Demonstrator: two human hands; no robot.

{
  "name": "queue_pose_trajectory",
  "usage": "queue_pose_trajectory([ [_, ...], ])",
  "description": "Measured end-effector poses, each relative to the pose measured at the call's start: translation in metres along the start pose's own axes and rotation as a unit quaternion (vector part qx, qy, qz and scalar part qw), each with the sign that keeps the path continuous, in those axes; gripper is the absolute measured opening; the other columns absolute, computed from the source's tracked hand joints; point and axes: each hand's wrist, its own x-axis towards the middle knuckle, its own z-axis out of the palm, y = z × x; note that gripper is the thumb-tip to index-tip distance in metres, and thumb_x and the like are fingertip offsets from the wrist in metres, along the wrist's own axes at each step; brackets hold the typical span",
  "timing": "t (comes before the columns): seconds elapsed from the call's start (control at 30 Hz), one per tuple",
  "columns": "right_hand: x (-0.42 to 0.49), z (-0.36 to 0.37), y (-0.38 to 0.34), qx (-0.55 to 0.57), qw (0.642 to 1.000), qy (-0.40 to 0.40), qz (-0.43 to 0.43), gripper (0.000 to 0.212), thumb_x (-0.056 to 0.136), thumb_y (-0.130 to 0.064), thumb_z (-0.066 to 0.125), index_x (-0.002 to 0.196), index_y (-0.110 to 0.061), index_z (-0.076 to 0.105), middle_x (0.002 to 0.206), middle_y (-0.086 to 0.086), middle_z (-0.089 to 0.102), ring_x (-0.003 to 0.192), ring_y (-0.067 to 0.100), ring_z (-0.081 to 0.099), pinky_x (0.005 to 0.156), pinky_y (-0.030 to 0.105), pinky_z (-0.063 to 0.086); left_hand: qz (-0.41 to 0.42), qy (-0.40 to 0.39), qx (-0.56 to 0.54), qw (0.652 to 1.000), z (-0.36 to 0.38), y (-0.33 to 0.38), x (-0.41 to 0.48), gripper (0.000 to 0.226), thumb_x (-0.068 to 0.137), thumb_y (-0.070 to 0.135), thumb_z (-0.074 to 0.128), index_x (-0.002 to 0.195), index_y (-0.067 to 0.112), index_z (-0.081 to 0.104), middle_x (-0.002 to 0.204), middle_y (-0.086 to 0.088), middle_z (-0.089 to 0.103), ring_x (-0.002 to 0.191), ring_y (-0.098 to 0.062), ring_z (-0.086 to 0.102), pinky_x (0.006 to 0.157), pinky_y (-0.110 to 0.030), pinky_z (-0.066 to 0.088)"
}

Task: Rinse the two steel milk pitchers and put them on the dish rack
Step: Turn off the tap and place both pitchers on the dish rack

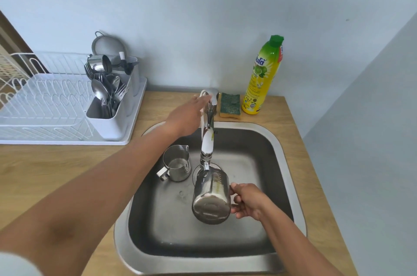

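- The held pitcher (212, 196) is shiny steel. It is tipped on its side, with its round base toward the camera and its mouth up under the faucet (207, 140) spout. Scale marks run down its wall. It hangs over the middle of the sink (291, 163).
- The other pitcher (177, 163), also steel, stands upright on the sink floor at 10 o'clock from the held one, near it but apart. Its pouring lip points to 12 o'clock and its handle to 7 o'clock.
- The right hand (247, 201) grips the held pitcher at its 3 o'clock side, with the fingers curled round the handle and the thumb on top.
- The left hand (187, 115) reaches to the sink's 12 o'clock edge. Its fingers are straight and lie flat on the faucet lever, gripping nothing.
- A yellow-green bottle (262, 77) with a green cap stands on the table (45, 174) at 1 o'clock from the sink. Its label shows a lime. The brand word seems to end in "ula", but its start is turned out of sight.
- A green-topped sponge (230, 103) lies between the bottle and the faucet.
- A white rack (45, 99) sits on the table at 10 o'clock from the sink. It carries a caddy (112, 118) of spoons and forks.
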Motion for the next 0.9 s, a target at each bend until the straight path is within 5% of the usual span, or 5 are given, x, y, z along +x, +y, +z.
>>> queue_pose_trajectory([
  [0.13, 0.0, -0.006, 0.001, -0.007, 0.999, 0.047, -0.025, 0.031, 0.104, -0.029, 0.037, 0.089, -0.008, 0.053, 0.051, 0.002, 0.042, 0.048, 0.024, 0.059, 0.049, 0.032, 0.054, -0.152, 0.1, -0.15, 0.972, 0.027, -0.026, -0.043, 0.059, 0.097, 0.027, 0.052, 0.151, 0.024, 0.029, 0.154, -0.004, 0.039, 0.142, -0.022, 0.035, 0.114, -0.045, 0.034],
  [0.3, 0.0, -0.012, 0.006, 0.011, 0.995, 0.085, -0.051, 0.027, 0.104, -0.027, 0.037, 0.088, -0.01, 0.05, 0.051, 0.002, 0.042, 0.047, 0.017, 0.051, 0.056, 0.034, 0.056, -0.332, -0.01, -0.241, 0.912, 0.082, -0.056, -0.104, 0.088, 0.077, 0.054, 0.067, 0.148, 0.014, 0.033, 0.149, -0.012, 0.043, 0.133, -0.032, 0.045, 0.108, -0.048, 0.04],
  [0.47, -0.006, -0.009, 0.007, 0.05, 0.991, 0.112, -0.054, 0.022, 0.102, -0.022, 0.036, 0.088, -0.011, 0.048, 0.054, 0.002, 0.039, 0.045, 0.016, 0.044, 0.057, 0.035, 0.055, -0.418, 0.032, -0.276, 0.865, 0.114, -0.062, -0.126, 0.059, 0.086, 0.036, 0.066, 0.132, 0.004, 0.05, 0.133, -0.019, 0.055, 0.121, -0.036, 0.053, 0.098, -0.04, 0.043],
  [0.63, -0.021, -0.011, 0.007, 0.106, 0.983, 0.128, -0.077, 0.022, 0.101, -0.019, 0.038, 0.085, -0.011, 0.051, 0.049, 0.0, 0.036, 0.042, 0.016, 0.04, 0.053, 0.035, 0.054, -0.403, 0.014, -0.29, 0.868, 0.13, -0.069, -0.14, 0.031, 0.092, 0.035, 0.058, 0.076, 0.009, 0.054, 0.075, -0.015, 0.064, 0.075, -0.034, 0.061, 0.057, -0.032, 0.035],
  [0.9, -0.039, -0.012, 0.003, 0.127, 0.973, 0.146, -0.123, 0.023, 0.102, -0.025, 0.041, 0.091, -0.011, 0.056, 0.052, -0.001, 0.037, 0.041, 0.012, 0.034, 0.046, 0.026, 0.039, -0.297, 0.074, -0.413, 0.857, 0.112, -0.049, -0.154, 0.027, 0.095, 0.031, 0.053, 0.084, 0.009, 0.065, 0.077, -0.003, 0.068, 0.073, -0.02, 0.06, 0.073, -0.04, 0.05],
])
